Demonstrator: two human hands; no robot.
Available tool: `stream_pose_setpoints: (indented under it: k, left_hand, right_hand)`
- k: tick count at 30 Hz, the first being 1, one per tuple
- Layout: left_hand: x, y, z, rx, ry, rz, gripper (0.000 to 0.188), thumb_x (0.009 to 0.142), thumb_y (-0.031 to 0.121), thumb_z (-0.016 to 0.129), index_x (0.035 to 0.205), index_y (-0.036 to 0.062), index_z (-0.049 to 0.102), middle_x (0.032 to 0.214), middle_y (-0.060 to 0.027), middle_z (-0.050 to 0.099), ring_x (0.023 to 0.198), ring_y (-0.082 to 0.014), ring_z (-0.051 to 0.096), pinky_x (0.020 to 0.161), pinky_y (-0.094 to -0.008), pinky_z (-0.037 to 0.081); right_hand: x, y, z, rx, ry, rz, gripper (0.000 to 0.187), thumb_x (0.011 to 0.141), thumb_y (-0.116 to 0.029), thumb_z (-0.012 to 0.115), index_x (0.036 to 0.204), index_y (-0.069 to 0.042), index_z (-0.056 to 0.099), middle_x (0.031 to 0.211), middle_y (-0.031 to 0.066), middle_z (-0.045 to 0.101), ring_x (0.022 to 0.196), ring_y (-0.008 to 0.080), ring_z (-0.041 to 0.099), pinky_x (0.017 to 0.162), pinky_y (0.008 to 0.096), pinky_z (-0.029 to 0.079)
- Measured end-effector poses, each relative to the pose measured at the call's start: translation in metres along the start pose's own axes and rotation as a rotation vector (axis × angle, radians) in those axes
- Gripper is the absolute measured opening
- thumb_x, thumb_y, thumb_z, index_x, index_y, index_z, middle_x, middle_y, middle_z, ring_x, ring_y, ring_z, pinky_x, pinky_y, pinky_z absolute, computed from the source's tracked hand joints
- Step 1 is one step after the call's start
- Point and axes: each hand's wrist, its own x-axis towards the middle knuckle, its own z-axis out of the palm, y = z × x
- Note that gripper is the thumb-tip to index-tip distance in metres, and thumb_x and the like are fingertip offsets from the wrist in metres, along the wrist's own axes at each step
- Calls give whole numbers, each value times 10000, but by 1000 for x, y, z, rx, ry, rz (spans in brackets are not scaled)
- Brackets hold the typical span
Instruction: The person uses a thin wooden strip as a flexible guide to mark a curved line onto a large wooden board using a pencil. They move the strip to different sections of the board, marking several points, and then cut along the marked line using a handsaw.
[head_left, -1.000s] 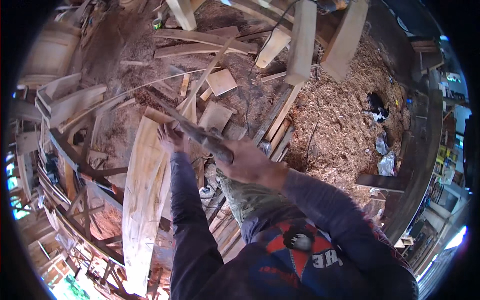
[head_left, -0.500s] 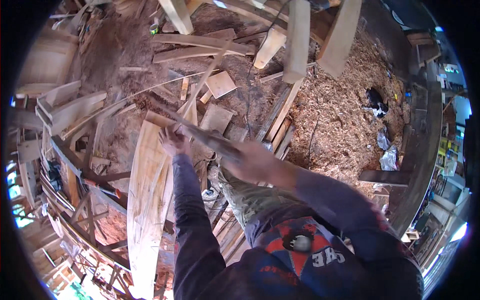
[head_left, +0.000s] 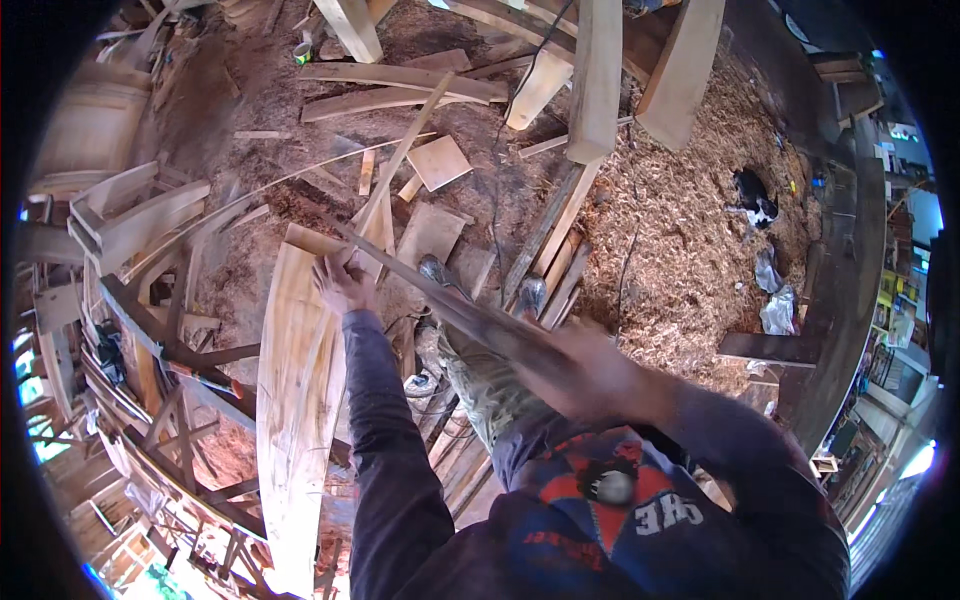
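Note:
A long, pale wooden plank [head_left: 296,400] runs from the lower left up to a squared end in front of me. My left hand [head_left: 343,286] grips this plank near its far end, fingers bent over the edge. Blurred by motion, my right hand [head_left: 600,375] is closed around the handle end of a handsaw, out to the right of the plank. The long, narrow saw blade [head_left: 440,295] slants up and left, crossing by the plank's end next to my left fingers. Whether its teeth touch the wood I cannot tell.
Loose boards [head_left: 405,85] and a square wood piece [head_left: 439,162] lie on the floor ahead. Thick timbers [head_left: 595,80] jut in at the top. Wood shavings [head_left: 680,220] cover the right side, with a black-and-white animal-like shape [head_left: 752,197]. A curved wooden frame [head_left: 140,310] stands left.
My right hand has drawn the saw back, down and to the right, toward my body. The left hand stays on the plank.

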Motion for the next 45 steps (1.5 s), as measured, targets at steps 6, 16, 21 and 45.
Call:
stream_pose_setpoints:
  k: [6,16,21,45]
  left_hand:
    - [-9,-20,-11,-21,-37,-6,275,666,89,649,929,81,567,927,-155,548,934,-383,515,836,-505,424]
    - [-7,-26,-5,14,-63,-28,267,703,150,659,930,46,564,969,-191,564,957,-395,514,881,-505,414]
    - [0,-15,-3,-24,-13,17,261,719,158,646,946,53,570,959,-190,565,938,-400,521,846,-517,424]
    - [-8,-13,-23,-12,16,-53,189,684,48,589,863,100,619,886,-160,560,899,-389,535,805,-491,439]
  right_hand:
    - [9,11,21,-77,-12,-190,496,840,-194,615,1308,-79,496,930,201,658,769,394,657,706,440,538]
    - [-40,-16,-22,-15,-64,-11,453,813,-128,631,1249,-33,552,813,169,669,704,334,669,648,418,547]
    - [79,-4,28,58,46,-171,479,856,-149,587,1319,-77,486,722,200,622,600,350,622,560,424,498]
    - [-165,-12,-67,-50,-55,-45,345,740,-67,719,1079,-60,661,790,170,659,662,289,680,559,355,538]
